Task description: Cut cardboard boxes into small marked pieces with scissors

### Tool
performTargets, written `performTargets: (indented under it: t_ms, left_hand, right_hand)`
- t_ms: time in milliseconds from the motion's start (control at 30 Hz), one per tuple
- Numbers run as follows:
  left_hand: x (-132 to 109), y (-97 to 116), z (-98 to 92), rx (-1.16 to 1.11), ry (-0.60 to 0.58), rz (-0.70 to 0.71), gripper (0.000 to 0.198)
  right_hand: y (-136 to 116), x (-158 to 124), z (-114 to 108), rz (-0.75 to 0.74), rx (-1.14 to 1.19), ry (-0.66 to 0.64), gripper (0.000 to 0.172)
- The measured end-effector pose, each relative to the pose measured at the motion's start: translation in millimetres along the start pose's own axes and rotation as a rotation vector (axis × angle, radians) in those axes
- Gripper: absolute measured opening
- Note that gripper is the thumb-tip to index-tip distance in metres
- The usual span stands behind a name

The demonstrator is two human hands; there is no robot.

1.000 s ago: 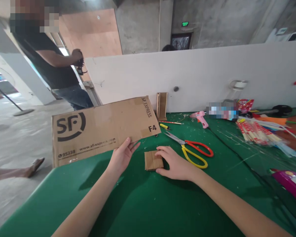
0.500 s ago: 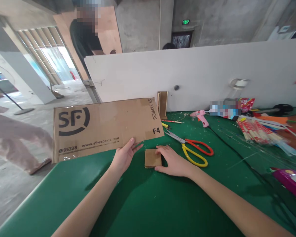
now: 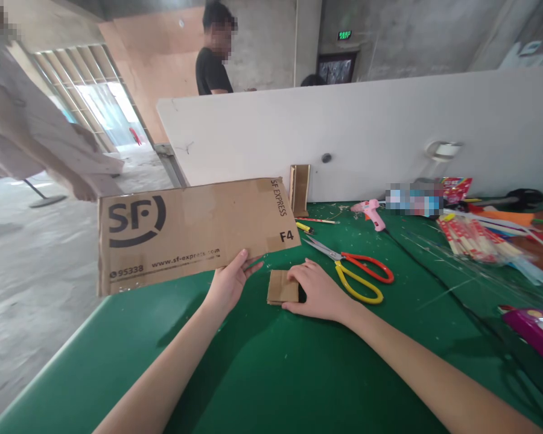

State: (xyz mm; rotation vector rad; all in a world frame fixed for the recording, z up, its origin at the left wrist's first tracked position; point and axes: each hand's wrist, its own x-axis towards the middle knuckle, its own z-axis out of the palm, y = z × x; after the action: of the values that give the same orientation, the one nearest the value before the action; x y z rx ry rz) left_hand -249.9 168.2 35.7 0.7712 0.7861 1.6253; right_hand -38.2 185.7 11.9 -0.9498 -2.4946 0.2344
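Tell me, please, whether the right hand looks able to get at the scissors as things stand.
Probably yes: the scissors lie on the table close beside the right hand, with nothing seen on top or between. It would likely need to let go of the small cardboard piece first.
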Motion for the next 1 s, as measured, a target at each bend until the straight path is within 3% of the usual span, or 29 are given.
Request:
performTargets:
  t_ms: [233,433,667,833,1000]
  left_hand:
    - [0.2,0.1,0.8,-0.013,0.052,0.023,0.029]
    - [2.3,-1.6,-0.6,-0.029,0.077,0.001,0.026]
    - [-0.1,-2.1,2.4,-0.032,0.075,0.035,0.029]
    - [-3.3,-3.0,5.8,-0.023,0.058,0.005,0.031]
    - [-2.8,-1.4,4.6,-0.014,0.056,0.003,0.032]
  right_hand:
    - [0.0,-4.6,-0.5,0.028,-0.099,0.084,0.045]
    - [-1.2,-5.1,0.5,0.022,-0.068,0.112,0.027]
    - [-0.5,-5.3,-4.5,0.038,-0.043,0.407,0.037]
    - [-0.8,-6.4,-6.5,0.043,0.015,0.420,0.040]
    - [0.6,-7.1,-5.7,0.077,0.036,0.316,0.044]
